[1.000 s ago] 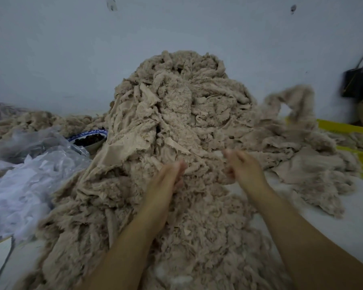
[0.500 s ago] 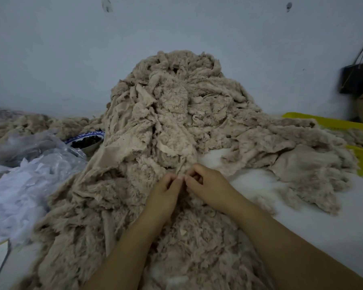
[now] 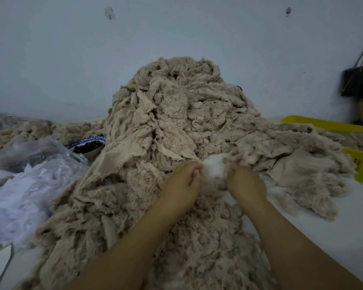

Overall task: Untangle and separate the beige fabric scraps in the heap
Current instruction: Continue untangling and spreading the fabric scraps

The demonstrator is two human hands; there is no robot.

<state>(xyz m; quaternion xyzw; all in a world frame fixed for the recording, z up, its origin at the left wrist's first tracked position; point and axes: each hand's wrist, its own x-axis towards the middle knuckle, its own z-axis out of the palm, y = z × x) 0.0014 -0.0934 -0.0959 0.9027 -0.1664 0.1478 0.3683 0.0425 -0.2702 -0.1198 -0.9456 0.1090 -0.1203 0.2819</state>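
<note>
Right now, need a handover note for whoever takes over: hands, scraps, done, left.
Left hand: fingers curled, pinching scraps at the foot of the heap.
Right hand: fingers curled into scraps beside it. A white patch shows between the hands.
The heap is tall and tangled, against the wall, and spills right toward the yellow crate.
Done: little that shows; some scraps lie in the crate.
Left: nearly the whole heap to pull apart.
</note>
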